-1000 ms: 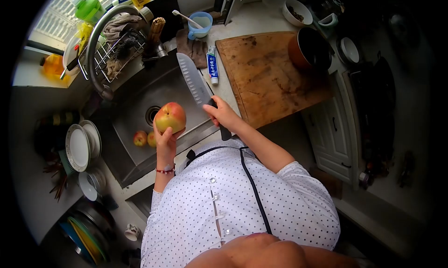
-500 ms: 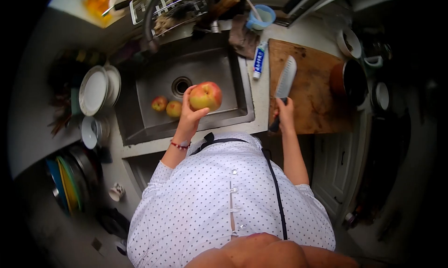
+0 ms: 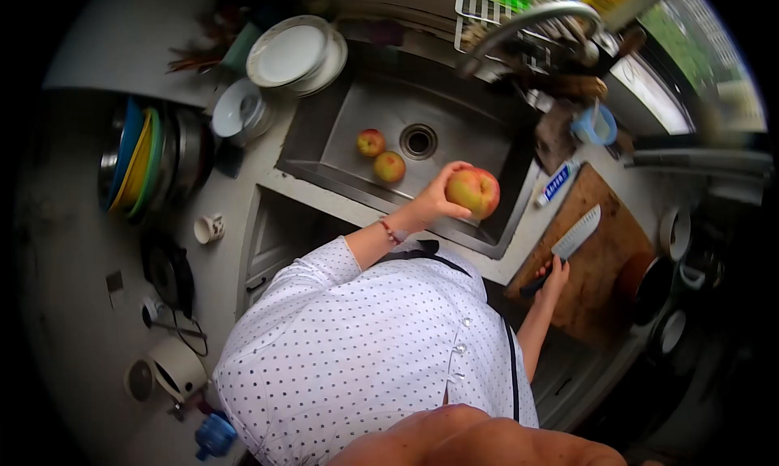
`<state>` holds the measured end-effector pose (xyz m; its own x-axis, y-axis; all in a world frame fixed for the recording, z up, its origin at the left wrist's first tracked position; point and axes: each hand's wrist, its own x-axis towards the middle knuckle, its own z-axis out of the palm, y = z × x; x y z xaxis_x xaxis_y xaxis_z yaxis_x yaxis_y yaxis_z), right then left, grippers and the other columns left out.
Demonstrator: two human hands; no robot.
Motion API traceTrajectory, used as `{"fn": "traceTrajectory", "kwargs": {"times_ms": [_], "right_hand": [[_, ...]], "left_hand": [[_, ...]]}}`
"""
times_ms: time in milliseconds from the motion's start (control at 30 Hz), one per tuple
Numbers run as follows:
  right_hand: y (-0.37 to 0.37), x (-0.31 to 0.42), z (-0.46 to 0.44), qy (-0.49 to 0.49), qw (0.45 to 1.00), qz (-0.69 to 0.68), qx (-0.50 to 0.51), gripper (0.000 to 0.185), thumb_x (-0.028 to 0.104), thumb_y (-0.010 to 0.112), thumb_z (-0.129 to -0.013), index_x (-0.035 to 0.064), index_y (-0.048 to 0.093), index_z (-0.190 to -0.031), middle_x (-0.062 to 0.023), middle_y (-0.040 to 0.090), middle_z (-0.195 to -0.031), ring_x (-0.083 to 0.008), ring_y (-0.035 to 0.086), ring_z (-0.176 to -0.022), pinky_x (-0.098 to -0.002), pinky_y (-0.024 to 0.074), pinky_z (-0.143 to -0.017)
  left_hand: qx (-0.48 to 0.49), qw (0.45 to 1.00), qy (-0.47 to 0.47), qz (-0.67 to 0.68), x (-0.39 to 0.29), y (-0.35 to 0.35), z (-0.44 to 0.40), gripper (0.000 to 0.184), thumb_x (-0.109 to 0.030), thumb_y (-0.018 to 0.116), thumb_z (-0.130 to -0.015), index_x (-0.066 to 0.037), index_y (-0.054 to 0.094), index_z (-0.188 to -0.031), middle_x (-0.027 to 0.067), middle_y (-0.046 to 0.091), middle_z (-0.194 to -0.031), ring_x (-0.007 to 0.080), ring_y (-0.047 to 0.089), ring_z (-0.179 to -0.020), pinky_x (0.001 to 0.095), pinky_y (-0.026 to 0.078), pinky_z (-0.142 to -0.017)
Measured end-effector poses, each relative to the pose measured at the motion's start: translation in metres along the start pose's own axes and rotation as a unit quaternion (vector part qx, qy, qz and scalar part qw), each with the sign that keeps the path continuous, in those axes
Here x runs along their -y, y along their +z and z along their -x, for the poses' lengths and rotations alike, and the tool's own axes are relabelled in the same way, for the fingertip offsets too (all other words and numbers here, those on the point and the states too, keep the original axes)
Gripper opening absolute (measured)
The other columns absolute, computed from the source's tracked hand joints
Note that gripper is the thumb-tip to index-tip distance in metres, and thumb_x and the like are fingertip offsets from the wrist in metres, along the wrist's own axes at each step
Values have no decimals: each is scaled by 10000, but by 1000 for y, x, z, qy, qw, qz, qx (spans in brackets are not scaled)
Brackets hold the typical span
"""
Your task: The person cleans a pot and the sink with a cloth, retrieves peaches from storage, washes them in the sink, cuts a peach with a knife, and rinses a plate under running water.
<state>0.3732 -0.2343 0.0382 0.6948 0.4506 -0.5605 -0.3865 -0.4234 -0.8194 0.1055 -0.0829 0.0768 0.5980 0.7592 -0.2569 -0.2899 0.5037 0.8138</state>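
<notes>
My left hand (image 3: 432,198) is closed around a large red and yellow peach (image 3: 474,192), over the front right part of the steel sink (image 3: 324,174). Two smaller peaches, one (image 3: 371,143) farther left and the other (image 3: 389,166) nearer me, lie in the sink left of the drain (image 3: 419,142). On the right, my right hand (image 3: 553,276) grips the black handle of a knife (image 3: 577,232). Its broad blade points up and away from me, over the wooden cutting board (image 3: 596,283).
Toothpaste (image 3: 555,183) lies between sink and board. A dark pot (image 3: 647,279) stands on the board's right side. The faucet (image 3: 535,15) arches behind the sink. Stacked plates (image 3: 288,52) and bowls (image 3: 238,109) stand left, with a blue cup (image 3: 595,125) at the back right.
The view has swung round to the left. My left hand still holds the peach. My right hand has carried the knife from beside the sink to the cutting board.
</notes>
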Motion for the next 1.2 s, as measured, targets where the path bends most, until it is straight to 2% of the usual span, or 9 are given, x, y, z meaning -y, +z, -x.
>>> {"fn": "traceTrajectory", "kwargs": {"times_ms": [33, 100, 133, 200, 300, 933, 1000, 1200], "right_hand": [[0, -1, -4, -3, 1000, 5, 18, 128, 163, 506, -825, 76, 451, -900, -6, 420, -620, -96, 411, -450, -234, 366, -395], [-7, -9, -13, -9, 1000, 15, -24, 136, 174, 517, -821, 82, 455, -900, 1, 423, -614, -95, 414, -465, -233, 363, -405], [-9, -11, -17, -14, 1000, 18, -10, 136, 174, 517, -821, 82, 455, -900, 1, 423, -614, -95, 414, -465, -233, 363, -405], [-16, -15, -25, -45, 996, 53, -55, 155, 201, 559, -793, 89, 463, -837, 3, 435, -596, -95, 421, -457, -230, 356, -398], [-28, -20, -35, -60, 992, 85, -77, 136, 164, 539, -801, 83, 471, -887, 5, 435, -599, -86, 408, -463, -218, 345, -405], [-24, -13, -28, -53, 993, 76, -71, 115, 157, 538, -802, 78, 469, -848, -1, 436, -583, -87, 413, -463, -212, 340, -408], [-19, -7, -20, -55, 996, 48, -49, 112, 177, 522, -818, 87, 461, -846, 0, 438, -587, -86, 418, -470, -209, 342, -414], [5, 0, -5, -49, 998, 21, 33, 119, 189, 508, -835, 89, 450, -863, 0, 445, -602, -84, 420, -478, -207, 352, -423]], "left_hand": [[-14, 1000, 12, -1, -1, -1, 0, 776, -8, 704, -551, -108, 306, -1209, 80, 411, -1142, 185, 402, -1091, 306, 353, -919], [2, 1000, 2, -12, -2, -2, 2, 776, 4, 676, -580, -84, 274, -1238, 93, 400, -1173, 180, 391, -1116, 303, 341, -934], [1, 1000, -2, -16, -2, -4, 2, 781, 2, 676, -578, -82, 272, -1241, 89, 400, -1175, 171, 387, -1116, 297, 339, -933], [-6, 1000, 9, -15, 0, -7, 1, 783, 1, 678, -576, -81, 272, -1240, 88, 402, -1173, 169, 386, -1116, 297, 336, -935], [-13, 1000, 20, -12, 5, -11, 1, 791, -11, 688, -566, -85, 278, -1237, 77, 409, -1165, 165, 388, -1111, 297, 333, -936], [-3, 997, 40, 62, 8, -16, 4, 755, -16, 681, -567, -91, 299, -1215, 63, 408, -1158, 165, 391, -1102, 297, 324, -937], [10, 994, 29, 106, 9, -16, 6, 744, -25, 668, -575, -89, 295, -1215, 64, 406, -1160, 166, 394, -1102, 297, 324, -938], [7, 992, -4, 126, 5, -12, 9, 739, -43, 663, -579, -87, 291, -1215, 68, 409, -1154, 165, 402, -1101, 298, 340, -927]]}}
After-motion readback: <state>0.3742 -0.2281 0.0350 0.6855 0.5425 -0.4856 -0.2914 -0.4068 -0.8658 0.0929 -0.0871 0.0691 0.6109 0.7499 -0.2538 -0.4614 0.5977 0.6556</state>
